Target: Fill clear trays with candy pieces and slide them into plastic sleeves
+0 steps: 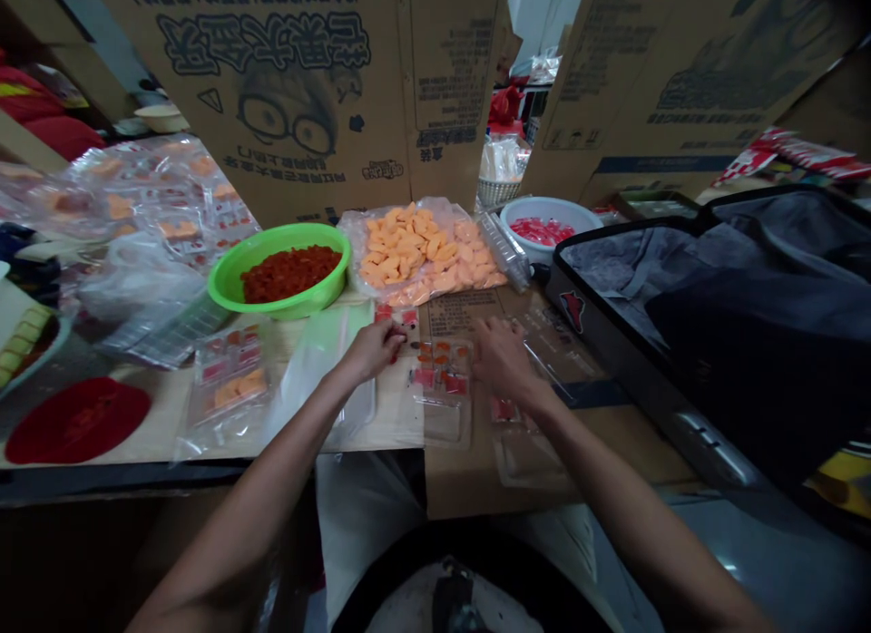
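A: Nearest first. My feed shows the left hand [371,350] curled, fingertips pinched down at a small red piece [397,341] beside the corner of the tray. Holding it?

B: Can't tell from here; the fingers hide the contact. Right hand [504,361]?

A: Fingers part-spread over the edge of the clear blister tray [441,393], which lies on a cardboard sheet [463,311] and carries orange and red pieces. Gripping or only resting, I can't tell.

B: How will it handle?

A: I judge the tray light and thin, apt to flex and skid, so I'd take it by the rim. The pieces look small, soft and perhaps tacky: fingertips only.

B: Farther out?

A: A green plastic basin [286,302] of dark red pieces, a clear bag of orange pieces [350,243], and a white bowl of red pieces [548,207]. An open suitcase [632,361] lies to the right; printed cardboard cartons [272,89] stand behind.
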The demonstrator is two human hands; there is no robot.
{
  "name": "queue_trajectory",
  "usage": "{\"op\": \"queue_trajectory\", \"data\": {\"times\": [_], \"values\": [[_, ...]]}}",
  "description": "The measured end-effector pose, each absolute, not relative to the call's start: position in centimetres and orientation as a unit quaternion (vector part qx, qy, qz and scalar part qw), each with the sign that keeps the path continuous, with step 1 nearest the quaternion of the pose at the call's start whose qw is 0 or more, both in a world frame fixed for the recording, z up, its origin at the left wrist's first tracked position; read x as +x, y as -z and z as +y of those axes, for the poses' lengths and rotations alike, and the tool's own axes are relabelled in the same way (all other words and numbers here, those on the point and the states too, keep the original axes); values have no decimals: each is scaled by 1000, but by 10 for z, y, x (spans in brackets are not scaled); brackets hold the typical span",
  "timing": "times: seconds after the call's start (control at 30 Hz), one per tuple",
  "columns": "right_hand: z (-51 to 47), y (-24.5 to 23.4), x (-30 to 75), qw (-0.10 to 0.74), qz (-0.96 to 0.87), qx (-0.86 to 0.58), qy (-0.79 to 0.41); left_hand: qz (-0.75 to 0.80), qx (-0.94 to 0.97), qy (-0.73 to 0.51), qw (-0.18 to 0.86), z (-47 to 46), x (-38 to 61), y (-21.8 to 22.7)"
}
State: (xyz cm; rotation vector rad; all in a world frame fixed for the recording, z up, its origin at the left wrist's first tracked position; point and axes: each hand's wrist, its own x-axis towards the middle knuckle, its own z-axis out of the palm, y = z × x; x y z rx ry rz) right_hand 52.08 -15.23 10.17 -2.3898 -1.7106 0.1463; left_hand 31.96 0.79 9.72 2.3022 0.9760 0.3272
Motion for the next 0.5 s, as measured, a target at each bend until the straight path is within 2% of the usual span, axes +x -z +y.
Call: {"op": "queue_trajectory", "data": {"times": [0.1,0.3,0.4,0.5], "values": [[-166,-102,532,145,-540,-826,-72,277,893,-118,336,-16,346,-97],[-185,-104,534,154,-526,-830,-103,171,951,-50,255,-44,396,-83],[-207,-137,525,262,-529,-797,-132,192,938,-89,276,-37,391,-87],[-252,-198,502,389,-577,-688,-206,223,922,-112,295,-29,371,-97]]}}
